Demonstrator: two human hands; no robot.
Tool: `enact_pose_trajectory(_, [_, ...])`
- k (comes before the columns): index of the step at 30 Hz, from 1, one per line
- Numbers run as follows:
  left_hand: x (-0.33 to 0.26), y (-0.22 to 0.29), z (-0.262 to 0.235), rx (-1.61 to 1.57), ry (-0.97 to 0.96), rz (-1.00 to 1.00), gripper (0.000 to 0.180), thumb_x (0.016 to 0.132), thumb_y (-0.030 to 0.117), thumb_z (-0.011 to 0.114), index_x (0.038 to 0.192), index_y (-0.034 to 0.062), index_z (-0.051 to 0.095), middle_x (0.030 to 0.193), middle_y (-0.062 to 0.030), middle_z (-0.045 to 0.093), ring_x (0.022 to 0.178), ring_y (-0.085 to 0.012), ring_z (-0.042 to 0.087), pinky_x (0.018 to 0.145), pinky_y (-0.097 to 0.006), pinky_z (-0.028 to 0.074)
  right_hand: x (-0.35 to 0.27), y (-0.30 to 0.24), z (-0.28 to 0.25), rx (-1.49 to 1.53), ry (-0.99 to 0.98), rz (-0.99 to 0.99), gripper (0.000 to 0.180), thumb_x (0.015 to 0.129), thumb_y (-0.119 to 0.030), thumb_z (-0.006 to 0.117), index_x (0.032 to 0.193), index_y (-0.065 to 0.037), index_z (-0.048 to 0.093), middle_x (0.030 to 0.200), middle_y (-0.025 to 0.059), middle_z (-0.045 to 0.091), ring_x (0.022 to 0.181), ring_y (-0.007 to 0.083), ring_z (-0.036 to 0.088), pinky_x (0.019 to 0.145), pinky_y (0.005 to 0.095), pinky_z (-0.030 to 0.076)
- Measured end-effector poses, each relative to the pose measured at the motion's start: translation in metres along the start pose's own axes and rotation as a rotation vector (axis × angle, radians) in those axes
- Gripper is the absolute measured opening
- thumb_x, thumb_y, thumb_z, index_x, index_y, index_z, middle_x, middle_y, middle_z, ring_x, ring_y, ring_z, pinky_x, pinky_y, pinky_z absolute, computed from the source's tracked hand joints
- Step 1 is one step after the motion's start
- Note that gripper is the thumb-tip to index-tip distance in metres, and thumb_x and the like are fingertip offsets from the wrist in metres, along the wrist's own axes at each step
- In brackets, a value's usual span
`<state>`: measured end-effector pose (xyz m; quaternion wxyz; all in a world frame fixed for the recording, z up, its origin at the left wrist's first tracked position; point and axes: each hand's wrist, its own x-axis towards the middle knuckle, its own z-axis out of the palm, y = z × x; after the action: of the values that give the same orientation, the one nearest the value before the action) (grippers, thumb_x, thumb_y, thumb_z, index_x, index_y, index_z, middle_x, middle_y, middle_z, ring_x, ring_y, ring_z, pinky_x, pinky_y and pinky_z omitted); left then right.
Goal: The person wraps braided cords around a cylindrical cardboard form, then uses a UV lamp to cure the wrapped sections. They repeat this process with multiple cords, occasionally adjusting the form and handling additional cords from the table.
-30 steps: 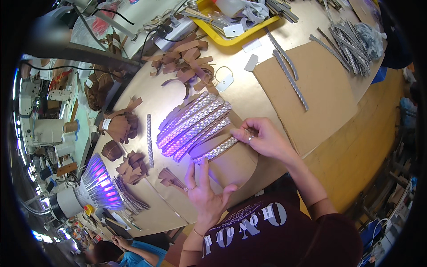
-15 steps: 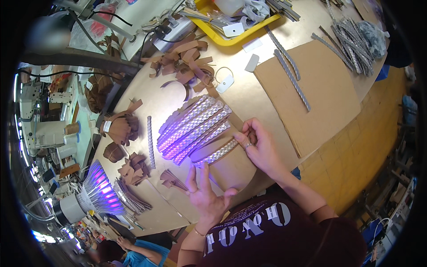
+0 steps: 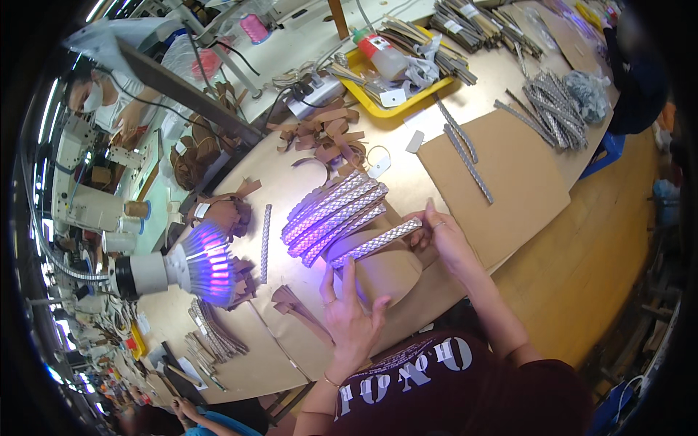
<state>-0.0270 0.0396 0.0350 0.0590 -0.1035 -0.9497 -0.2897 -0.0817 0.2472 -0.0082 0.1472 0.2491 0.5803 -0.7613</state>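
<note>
A silvery braided strap [image 3: 379, 242] lies slantwise over a rounded tan board [image 3: 389, 280]. The fingertips of my left hand [image 3: 351, 320] rest on its lower left end, fingers stretched and thumb apart. At the strap's upper right end is my right hand [image 3: 447, 238], with curled fingers closed on that end and partly hidden. Just beyond lies a row of similar braided straps [image 3: 334, 218], tinted purple by the lamp [image 3: 207, 265]. One more braided strip [image 3: 266, 243] lies apart to the left.
Brown strip bundles [image 3: 225, 212] and loose brown strips [image 3: 327, 134] lie left and far. A yellow tray [image 3: 392, 109] holds a bottle and scraps. On the right, a cardboard sheet [image 3: 502, 196] carries grey braided strips, with a strap pile [image 3: 556, 109] beyond. A metal bar [image 3: 189, 91] crosses the far left.
The view has shifted, so the table appears lower and the lamp farther right. My right hand's fingers have changed position at the strap's end; my left fingertips stay at the other end.
</note>
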Motion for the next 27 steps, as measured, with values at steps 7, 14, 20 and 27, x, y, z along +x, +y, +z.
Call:
enact_pose_trajectory(7, [-0.003,-0.001,0.001,-0.052,0.004,-0.03,0.078,0.085,0.055,0.062,0.143,0.0068,0.041,0.132,-0.0298,0.042,0.117,-0.0455,0.049,0.092,-0.049,0.045,-0.022,-0.022,0.004,-0.033,-0.209,-0.395,0.049,0.103,-0.04,0.045,0.095,0.002,0.067,0.075,0.0032,0.064,0.07,0.0081,0.058,0.067,0.0229,0.047])
enact_pose_trajectory(14, [-0.011,-0.005,0.005,-0.186,0.06,-0.062,0.072,0.088,0.05,0.061,0.142,0.0059,0.043,0.138,-0.0291,0.035,0.123,-0.0449,0.044,0.101,-0.049,0.039,-0.031,-0.042,0.011,-0.162,-0.189,-0.397,0.043,0.102,-0.034,0.05,0.088,0.002,0.068,0.072,0.0018,0.062,0.067,0.0072,0.055,0.066,0.0232,0.045])
enact_pose_trajectory(20, [-0.016,-0.001,0.002,-0.061,0.17,-0.002,0.072,0.084,0.044,0.068,0.141,0.0082,0.045,0.145,-0.0279,0.031,0.134,-0.0441,0.033,0.108,-0.054,0.029,-0.024,-0.038,0.026,-0.347,-0.177,-0.281,0.04,0.101,-0.029,0.053,0.08,0.001,0.068,0.066,0.0024,0.062,0.061,0.0079,0.054,0.059,0.0223,0.043])
enact_pose_trajectory(27, [-0.012,0.013,0.013,-0.08,0.013,0.124,0.07,0.085,0.052,0.065,0.139,0.0092,0.049,0.151,-0.0256,0.027,0.14,-0.0446,0.025,0.112,-0.056,0.023,-0.033,-0.023,0.036,-0.789,-0.091,-0.37,0.043,0.098,-0.029,0.056,0.069,0.002,0.061,0.052,0.0062,0.05,0.049,0.0097,0.04,0.046,0.0314,0.032])
